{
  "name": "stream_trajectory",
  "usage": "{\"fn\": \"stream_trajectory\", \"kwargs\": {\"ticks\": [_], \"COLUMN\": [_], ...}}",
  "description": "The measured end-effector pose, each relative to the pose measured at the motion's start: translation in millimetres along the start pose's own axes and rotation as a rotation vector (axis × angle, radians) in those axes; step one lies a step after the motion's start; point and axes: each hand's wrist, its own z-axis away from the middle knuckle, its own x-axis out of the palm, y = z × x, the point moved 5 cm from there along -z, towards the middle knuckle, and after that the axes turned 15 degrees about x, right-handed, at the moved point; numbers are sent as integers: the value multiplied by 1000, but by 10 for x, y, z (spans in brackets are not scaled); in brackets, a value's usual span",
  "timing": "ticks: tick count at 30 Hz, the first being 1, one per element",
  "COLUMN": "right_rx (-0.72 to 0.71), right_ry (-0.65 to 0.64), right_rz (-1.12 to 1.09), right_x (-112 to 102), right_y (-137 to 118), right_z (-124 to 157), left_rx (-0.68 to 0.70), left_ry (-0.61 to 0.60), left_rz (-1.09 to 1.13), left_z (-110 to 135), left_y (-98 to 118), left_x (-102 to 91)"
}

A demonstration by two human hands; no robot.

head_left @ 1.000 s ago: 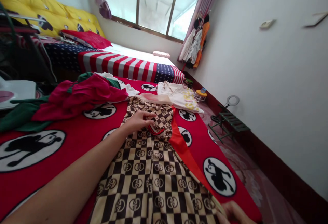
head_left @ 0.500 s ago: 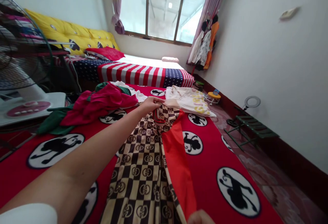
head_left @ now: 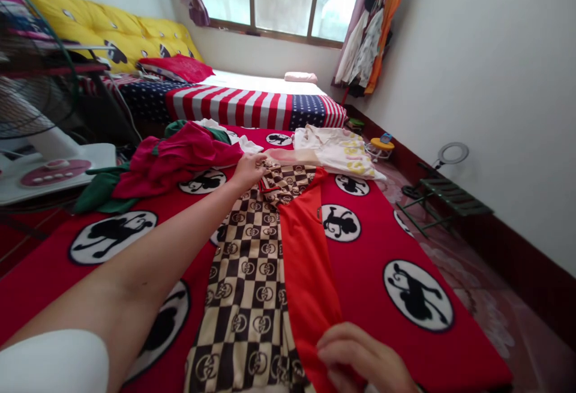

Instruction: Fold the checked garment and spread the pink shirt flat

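White plastic fan base [head_left: 49, 171], far left, beside the bed. Crumpled magenta and green clothes [head_left: 180, 156], heaped on the red bed blanket with black-and-white cartoon roundels [head_left: 405, 243]. Left hand [head_left: 249, 171], arm stretched out, fingers bent onto the collar end of the brown-and-cream checked monogram garment [head_left: 252, 273]; whether they pinch the cloth cannot be told. Garment lies flat lengthwise at mid-blanket, an orange-red fabric panel [head_left: 306, 261] folded along its right side. Right hand [head_left: 360, 360], bottom edge, fingers closed on the panel's near end. Cream printed shirt [head_left: 342, 153], just beyond the collar. Green slatted folding stool [head_left: 443, 198], on the floor at right.
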Motion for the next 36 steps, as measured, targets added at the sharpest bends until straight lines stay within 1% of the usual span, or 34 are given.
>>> {"fn": "stream_trajectory", "kwargs": {"ticks": [1, 3, 5, 6, 7, 8, 9, 10, 12, 14, 16, 20, 23, 26, 29, 31, 34, 36], "right_rx": [13, 75, 170, 211, 242, 258, 262, 265, 244, 211, 167, 81, 9, -46, -136, -155, -74, -38], "right_ry": [35, 89, 95, 79, 50, 19, 1, 4, 58, 133, 171, 209, 261, 280, 225, 210, 243, 225], "right_rz": [36, 91, 145, 179, 219, 262, 304, 345, 412, 447, 451, 418, 400, 385, 371, 376, 400, 462], "right_x": [-79, -227, -333, -362, -370, -360, -339, -310, -231, -133, -26, 94, 107, 123, 153, 128, 0, -69], "right_y": [-1, 23, 68, 88, 105, 116, 123, 129, 129, 121, 105, 26, -86, -199, -281, -274, -159, -70], "right_z": [55, 188, 337, 412, 482, 546, 603, 650, 716, 750, 763, 752, 726, 682, 647, 632, 610, 596], "left_rx": [37, 125, 234, 300, 403, 463, 495, 519, 534, 526, 504, 476, 528, 597, 604, 594, 535, 465], "left_ry": [-22, -106, -268, -385, -562, -689, -782, -839, -888, -882, -863, -815, -761, -694, -613, -623, -690, -707], "left_rz": [-9, 11, 83, 134, 187, 236, 265, 288, 290, 261, 226, 169, 124, 106, 126, 131, 112, 88], "left_z": [68, 267, 568, 758, 982, 1205, 1411, 1592, 1866, 2033, 2130, 2229, 2247, 2212, 2156, 2168, 2270, 2366], "left_y": [118, 432, 836, 1060, 1299, 1505, 1676, 1818, 1999, 2066, 2062, 2019, 2045, 2095, 2108, 2087, 1991, 1884], "left_x": [-41, -94, -101, -86, -49, -34, -26, -21, 8, 65, 133, 205, 174, 62, -120, -224, -347, -457]}}
